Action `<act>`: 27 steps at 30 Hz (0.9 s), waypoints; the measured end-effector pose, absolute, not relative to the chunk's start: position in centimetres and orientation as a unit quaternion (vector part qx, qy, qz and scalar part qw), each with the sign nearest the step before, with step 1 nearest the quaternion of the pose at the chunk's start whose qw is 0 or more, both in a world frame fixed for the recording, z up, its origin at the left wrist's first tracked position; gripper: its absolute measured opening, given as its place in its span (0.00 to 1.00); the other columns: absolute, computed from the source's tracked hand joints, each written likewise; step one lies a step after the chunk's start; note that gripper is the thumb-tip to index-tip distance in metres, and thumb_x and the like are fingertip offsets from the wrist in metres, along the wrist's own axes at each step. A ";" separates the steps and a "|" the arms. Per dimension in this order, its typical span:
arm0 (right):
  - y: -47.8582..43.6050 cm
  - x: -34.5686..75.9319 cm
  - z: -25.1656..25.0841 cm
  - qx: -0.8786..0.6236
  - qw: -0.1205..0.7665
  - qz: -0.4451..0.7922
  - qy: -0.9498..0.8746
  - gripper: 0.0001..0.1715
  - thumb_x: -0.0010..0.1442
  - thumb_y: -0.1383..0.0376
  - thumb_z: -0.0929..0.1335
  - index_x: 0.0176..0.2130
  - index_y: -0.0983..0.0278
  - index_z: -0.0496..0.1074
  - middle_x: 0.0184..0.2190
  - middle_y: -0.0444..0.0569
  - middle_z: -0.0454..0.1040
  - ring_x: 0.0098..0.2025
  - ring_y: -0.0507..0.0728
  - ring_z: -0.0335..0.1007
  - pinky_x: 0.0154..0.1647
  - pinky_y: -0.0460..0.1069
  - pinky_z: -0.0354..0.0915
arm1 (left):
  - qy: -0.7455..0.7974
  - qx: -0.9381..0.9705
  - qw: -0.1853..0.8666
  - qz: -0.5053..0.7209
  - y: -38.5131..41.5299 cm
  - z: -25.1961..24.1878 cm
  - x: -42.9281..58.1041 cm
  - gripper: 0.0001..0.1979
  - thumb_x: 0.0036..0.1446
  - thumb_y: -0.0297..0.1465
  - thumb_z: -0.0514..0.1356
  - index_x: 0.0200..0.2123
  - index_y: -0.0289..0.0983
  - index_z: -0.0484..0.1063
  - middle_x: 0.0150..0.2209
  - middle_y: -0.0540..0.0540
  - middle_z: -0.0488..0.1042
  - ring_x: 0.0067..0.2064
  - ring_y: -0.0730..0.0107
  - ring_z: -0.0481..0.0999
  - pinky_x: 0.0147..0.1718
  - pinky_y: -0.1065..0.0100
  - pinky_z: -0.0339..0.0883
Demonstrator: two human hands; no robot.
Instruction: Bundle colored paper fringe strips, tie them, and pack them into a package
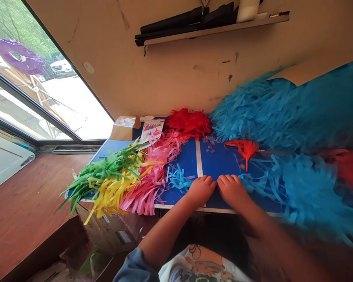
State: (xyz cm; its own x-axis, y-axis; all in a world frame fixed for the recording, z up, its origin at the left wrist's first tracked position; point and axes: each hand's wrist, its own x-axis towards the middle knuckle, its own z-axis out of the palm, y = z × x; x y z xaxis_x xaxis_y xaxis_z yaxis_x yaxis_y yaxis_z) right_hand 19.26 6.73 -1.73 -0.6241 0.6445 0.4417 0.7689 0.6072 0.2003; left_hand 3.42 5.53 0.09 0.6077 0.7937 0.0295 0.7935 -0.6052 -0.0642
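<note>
My left hand (202,190) and my right hand (231,190) are close together above the blue table (214,158), fingers curled inward. Blue tissue-paper strips fan out on the outer side of each hand: a short fringe (179,178) left of the left hand, and longer strips (260,182) right of the right hand. Both hands appear closed on a blue tissue-paper tassel, its middle hidden by my fingers. Just beyond the right hand lies a red paper tassel (246,149). Pink tassels (153,172) lie to the left, beside yellow (117,192) and green (106,168) ones.
A red tassel pile (188,123) and a large blue heap (270,105) lie at the back against the wall. More blue fringe (312,188) spreads rightward. A brown paper packet (125,127) sits back left. Cardboard boxes (108,229) stand below the table. A shelf (214,29) hangs above.
</note>
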 end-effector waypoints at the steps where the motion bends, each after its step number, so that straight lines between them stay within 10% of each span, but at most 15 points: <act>1: 6.8 19.3 -1.8 -0.405 0.166 -0.184 -0.880 0.09 0.58 0.71 0.63 0.27 0.65 0.68 0.26 0.49 0.69 0.30 0.57 0.59 0.36 0.52 0.48 | -0.446 -0.894 0.032 0.006 5.6 0.0 3.3 0.06 0.61 0.28 0.51 0.38 0.35 0.67 0.37 0.44 0.68 0.40 0.63 0.69 0.34 0.67 0.66; 27: 7.7 21.6 -2.1 -0.481 0.171 -0.010 -0.860 0.09 0.60 0.69 0.62 0.29 0.62 0.70 0.33 0.46 0.71 0.37 0.55 0.62 0.39 0.49 0.50 | -0.488 -0.873 0.019 0.018 6.0 0.0 -1.3 0.11 0.64 0.30 0.47 0.39 0.35 0.68 0.39 0.43 0.69 0.41 0.63 0.69 0.40 0.64 0.65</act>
